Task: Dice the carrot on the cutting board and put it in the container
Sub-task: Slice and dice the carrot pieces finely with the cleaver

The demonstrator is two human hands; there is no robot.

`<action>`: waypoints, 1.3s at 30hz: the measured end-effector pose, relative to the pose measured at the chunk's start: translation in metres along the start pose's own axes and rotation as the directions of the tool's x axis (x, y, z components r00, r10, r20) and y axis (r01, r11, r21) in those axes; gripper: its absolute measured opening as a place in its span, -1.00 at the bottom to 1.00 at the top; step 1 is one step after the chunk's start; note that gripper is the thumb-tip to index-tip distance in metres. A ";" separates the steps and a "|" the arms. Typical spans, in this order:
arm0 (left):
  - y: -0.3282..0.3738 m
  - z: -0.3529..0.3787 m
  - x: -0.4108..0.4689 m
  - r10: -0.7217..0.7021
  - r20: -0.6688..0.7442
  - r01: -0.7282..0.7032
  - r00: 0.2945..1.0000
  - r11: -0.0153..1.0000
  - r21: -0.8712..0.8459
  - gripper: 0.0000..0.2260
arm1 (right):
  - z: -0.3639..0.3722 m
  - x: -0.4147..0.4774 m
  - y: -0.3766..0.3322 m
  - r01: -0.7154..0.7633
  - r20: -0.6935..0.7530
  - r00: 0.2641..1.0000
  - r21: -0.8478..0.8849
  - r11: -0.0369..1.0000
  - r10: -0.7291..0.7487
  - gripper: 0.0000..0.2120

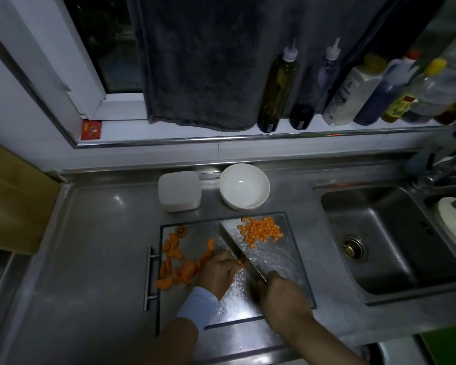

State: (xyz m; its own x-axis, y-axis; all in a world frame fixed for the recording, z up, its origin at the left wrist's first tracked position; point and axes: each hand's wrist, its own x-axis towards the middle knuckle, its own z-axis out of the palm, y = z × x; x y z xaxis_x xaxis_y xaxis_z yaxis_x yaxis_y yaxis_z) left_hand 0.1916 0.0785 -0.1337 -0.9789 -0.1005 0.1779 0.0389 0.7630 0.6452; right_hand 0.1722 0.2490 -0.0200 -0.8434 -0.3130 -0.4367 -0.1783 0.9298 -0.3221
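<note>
A glass cutting board (279,259) lies on the steel counter. On its far right part sits a pile of diced carrot (259,230). Larger carrot chunks (178,262) lie along its left side, with the carrot's stem end (181,230) near the far left corner. My left hand (217,272) holds a small carrot piece (239,263) with curled fingers against the blade. My right hand (279,293) grips the handle of a cleaver (237,246), whose blade runs diagonally across the board. A white bowl (244,186) and a white lidded container (179,191) stand behind the board.
A steel sink (385,238) is sunk into the counter at the right. Several bottles (277,88) line the window ledge, beside a hanging dark towel (200,61). A metal drawer handle (148,277) shows left of the board. Brown cardboard (13,196) leans at the far left.
</note>
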 end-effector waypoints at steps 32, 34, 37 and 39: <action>-0.003 0.000 -0.006 -0.037 -0.006 0.037 0.999 0.999 -0.032 -0.88 | 0.004 0.010 -0.006 -0.020 0.005 1.000 0.035 0.999 0.020 -0.67; -0.003 0.000 -0.006 -0.040 -0.011 0.040 0.999 0.998 -0.040 -0.87 | 0.002 0.005 -0.004 -0.019 0.008 1.000 0.012 1.000 0.019 -0.68; -0.004 -0.001 -0.006 -0.037 -0.003 0.037 0.999 0.997 -0.061 -0.85 | 0.001 0.000 -0.002 -0.020 0.006 1.000 -0.016 1.000 0.020 -0.71; -0.004 -0.001 -0.006 -0.045 0.004 0.046 0.999 0.997 -0.063 -0.85 | 0.003 -0.002 -0.002 -0.015 0.001 1.000 -0.011 1.000 0.015 -0.73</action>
State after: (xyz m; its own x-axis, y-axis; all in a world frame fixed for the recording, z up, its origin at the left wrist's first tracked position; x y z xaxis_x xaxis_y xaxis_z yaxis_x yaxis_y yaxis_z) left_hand 0.1972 0.0749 -0.1366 -0.9805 -0.1324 0.1452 0.0066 0.7161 0.6979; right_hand 0.1752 0.2474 -0.0209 -0.8457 -0.2991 -0.4420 -0.1709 0.9364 -0.3066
